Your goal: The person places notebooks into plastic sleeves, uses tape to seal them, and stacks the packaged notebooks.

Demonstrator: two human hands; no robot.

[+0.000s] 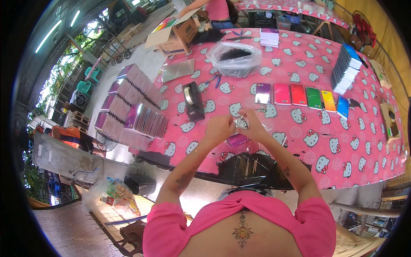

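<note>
My left hand (221,129) and my right hand (252,123) meet close together over the near edge of the table, fingers pinched. Between them is a crinkled, shiny clear plastic wrapper (242,122), and both hands seem to grip it. A small purple notebook (236,140) lies just below the fingers, apparently inside the plastic; my hands cover part of it. To the left of my hands stands a black tape dispenser (193,103). Beyond them on the right, a row of small notebooks lies side by side, among them a pink notebook (282,94) and a green notebook (314,98).
Stacks of spiral notebooks (128,107) line the table's left side. A plastic-lined tub (234,60) and clear sheets (177,70) lie farther back. More notebooks (346,68) are stacked at the far right. Another person (218,13) stands behind an open carton (175,36).
</note>
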